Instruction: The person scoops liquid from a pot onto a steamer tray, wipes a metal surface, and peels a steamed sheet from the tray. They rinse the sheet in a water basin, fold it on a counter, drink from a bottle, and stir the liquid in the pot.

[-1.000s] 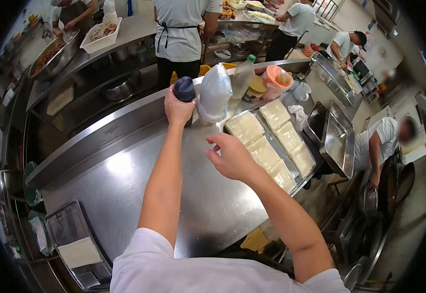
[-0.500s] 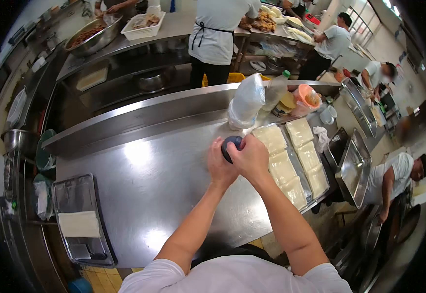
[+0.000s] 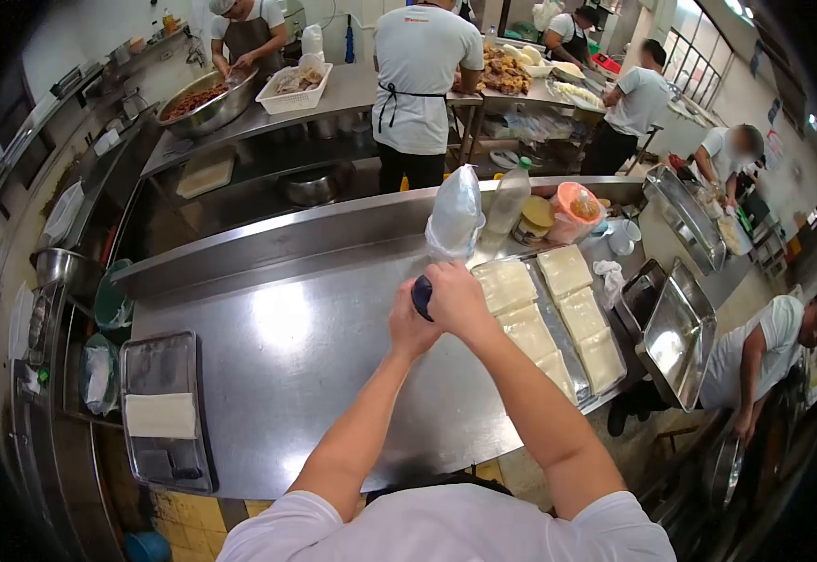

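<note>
Right hand [image 3: 455, 296] has joined the left hand [image 3: 410, 326]; I see both gripping the dark bottle [image 3: 422, 297] between them.

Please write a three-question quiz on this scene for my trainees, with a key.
1. True or false: the left hand and right hand are both on the dark object.
2. What stands between the bag and the jar? (a) pink tub (b) green-capped bottle (c) white cup
3. How many pale squares show on the tray at right?

Key: 1. True. 2. b. 3. Six.
</note>
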Tool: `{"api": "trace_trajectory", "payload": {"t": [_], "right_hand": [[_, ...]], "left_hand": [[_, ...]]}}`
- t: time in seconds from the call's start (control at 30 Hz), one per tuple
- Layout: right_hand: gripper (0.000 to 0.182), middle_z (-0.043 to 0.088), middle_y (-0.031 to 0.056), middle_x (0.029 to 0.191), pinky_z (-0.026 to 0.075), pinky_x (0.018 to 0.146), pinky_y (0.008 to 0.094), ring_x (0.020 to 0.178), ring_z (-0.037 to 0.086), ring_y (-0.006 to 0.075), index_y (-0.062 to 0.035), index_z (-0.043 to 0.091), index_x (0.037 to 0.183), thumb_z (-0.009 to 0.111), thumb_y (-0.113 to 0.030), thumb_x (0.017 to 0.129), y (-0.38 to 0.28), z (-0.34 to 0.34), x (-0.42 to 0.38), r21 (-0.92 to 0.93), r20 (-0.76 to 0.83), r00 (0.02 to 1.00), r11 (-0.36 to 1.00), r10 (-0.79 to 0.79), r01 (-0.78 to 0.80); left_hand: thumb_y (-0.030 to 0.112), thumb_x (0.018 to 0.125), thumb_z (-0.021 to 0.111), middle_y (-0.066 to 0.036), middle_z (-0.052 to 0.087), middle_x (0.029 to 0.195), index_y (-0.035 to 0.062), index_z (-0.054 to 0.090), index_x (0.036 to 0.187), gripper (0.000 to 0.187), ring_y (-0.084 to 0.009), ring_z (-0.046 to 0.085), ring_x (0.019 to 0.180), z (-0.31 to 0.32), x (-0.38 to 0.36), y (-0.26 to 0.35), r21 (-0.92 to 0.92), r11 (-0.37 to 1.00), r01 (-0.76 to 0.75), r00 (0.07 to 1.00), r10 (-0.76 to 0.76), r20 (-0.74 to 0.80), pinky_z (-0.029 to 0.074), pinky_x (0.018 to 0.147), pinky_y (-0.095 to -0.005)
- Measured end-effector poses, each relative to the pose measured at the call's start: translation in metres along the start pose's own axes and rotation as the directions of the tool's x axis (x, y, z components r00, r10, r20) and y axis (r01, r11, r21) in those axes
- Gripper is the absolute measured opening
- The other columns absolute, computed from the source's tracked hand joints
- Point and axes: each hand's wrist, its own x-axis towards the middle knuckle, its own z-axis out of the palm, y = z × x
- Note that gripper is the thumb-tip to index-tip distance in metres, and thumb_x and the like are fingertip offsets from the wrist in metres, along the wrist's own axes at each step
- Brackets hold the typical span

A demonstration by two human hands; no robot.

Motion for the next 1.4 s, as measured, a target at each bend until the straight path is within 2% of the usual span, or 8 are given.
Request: {"api": "trace_trajectory", "payload": {"t": [0.2, 0.3, 0.4, 0.63, 0.77, 0.93, 1.17, 1.4], "right_hand": [[0.019, 0.07, 0.0184, 0.105, 0.054, 0.087, 0.0476, 0.098, 0.066, 0.0411, -0.0023, 0.07, 0.093, 0.066, -0.012, 0.076, 0.013, -0.012, -0.004, 0.359, -0.159, 0.987, 0.93, -0.027, 0.084], [0.019, 0.071, 0.0207, 0.091, 0.055, 0.082, 0.0492, 0.087, 0.069, 0.0418, 0.001, 0.068, 0.081, 0.065, -0.018, 0.077, -0.016, -0.038, 0.0, 0.06, 0.03, 0.906, 0.904, 0.422, -0.423], [0.032, 0.069, 0.0225, 0.078, 0.055, 0.076, 0.0516, 0.077, 0.069, 0.0437, 0.0026, 0.068, 0.081, 0.066, -0.029, 0.078, -0.008, -0.024, -0.002, -0.064, 0.094, 0.905, 0.909, 0.415, -0.411], [0.011, 0.068, 0.0152, 0.11, 0.053, 0.085, 0.0463, 0.099, 0.063, 0.0379, -0.0024, 0.063, 0.083, 0.058, 0.001, 0.074, -0.001, -0.046, -0.027, -0.01, -0.049, 0.996, 0.997, 0.071, -0.072], [0.016, 0.069, 0.0121, 0.107, 0.055, 0.085, 0.0431, 0.102, 0.064, 0.0353, -0.0021, 0.059, 0.083, 0.063, 0.006, 0.069, -0.001, -0.089, -0.042, 0.186, -0.165, 0.902, 0.886, -0.399, 0.426], [0.022, 0.071, 0.0187, 0.11, 0.054, 0.083, 0.0377, 0.098, 0.068, 0.0328, -0.0002, 0.054, 0.082, 0.052, 0.018, 0.069, 0.002, -0.134, -0.058, 0.47, -0.336, 0.926, 0.821, -0.174, 0.325], [0.031, 0.071, 0.0184, 0.101, 0.058, 0.068, 0.0358, 0.074, 0.07, 0.0267, -0.0005, 0.058, 0.097, 0.037, 0.013, 0.078, 0.039, -0.071, -0.12, 0.897, 0.286, 0.839, 0.179, 0.463, -0.404], [0.031, 0.063, 0.0111, 0.092, 0.054, 0.076, 0.0338, 0.084, 0.064, 0.0229, -0.0002, 0.055, 0.1, 0.049, 0.017, 0.075, 0.002, -0.005, -0.198, 0.616, 0.786, 0.553, -0.435, 0.277, -0.657]], "left_hand": [[0.025, 0.06, 0.095, -0.019, 0.061, 0.129, 0.0061, 0.044, 0.138, 0.095, -0.0363, 0.062, 0.119, -0.004, -0.004, -0.002, -0.047, 0.988, -0.146, 0.989, 0.145, -0.03, 0.05, 0.1, -0.0456], [0.024, 0.06, 0.095, -0.019, 0.062, 0.128, 0.0057, 0.045, 0.137, 0.093, -0.0366, 0.061, 0.119, 0.002, -0.009, -0.007, -0.066, 0.995, -0.08, 0.996, 0.077, -0.038, 0.05, 0.1, -0.0456], [0.024, 0.06, 0.094, -0.018, 0.065, 0.122, 0.006, 0.046, 0.137, 0.092, -0.036, 0.065, 0.112, 0.001, -0.011, 0.003, -0.053, 0.998, 0.018, 1.0, -0.017, 0.02, 0.053, 0.095, -0.0452], [0.025, 0.059, 0.094, -0.016, 0.069, 0.112, 0.0108, 0.048, 0.134, 0.089, -0.0353, 0.069, 0.101, -0.027, -0.025, 0.056, -0.007, 0.999, -0.034, 0.993, 0.035, 0.114, 0.056, 0.087, -0.0433], [0.024, 0.057, 0.096, -0.015, 0.068, 0.116, 0.011, 0.048, 0.134, 0.091, -0.0345, 0.069, 0.106, -0.054, -0.038, 0.082, 0.001, 1.0, 0.025, 0.97, -0.025, 0.243, 0.055, 0.091, -0.0429], [0.025, 0.057, 0.096, -0.015, 0.068, 0.121, 0.0103, 0.047, 0.135, 0.093, -0.0326, 0.068, 0.11, -0.084, -0.067, 0.1, -0.066, 0.997, 0.04, 0.962, -0.021, 0.271, 0.054, 0.096, -0.0407], [0.024, 0.055, 0.098, -0.016, 0.064, 0.13, 0.0061, 0.043, 0.137, 0.1, -0.0275, 0.065, 0.117, -0.144, -0.072, 0.18, -0.149, 0.954, -0.26, 0.944, 0.283, 0.167, 0.051, 0.102, -0.04], [0.024, 0.057, 0.097, -0.023, 0.061, 0.131, 0.0053, 0.041, 0.141, 0.103, -0.0399, 0.064, 0.118, -0.2, -0.053, 0.247, -0.233, 0.801, -0.551, 0.821, 0.57, 0.02, 0.054, 0.098, -0.0456]]}}
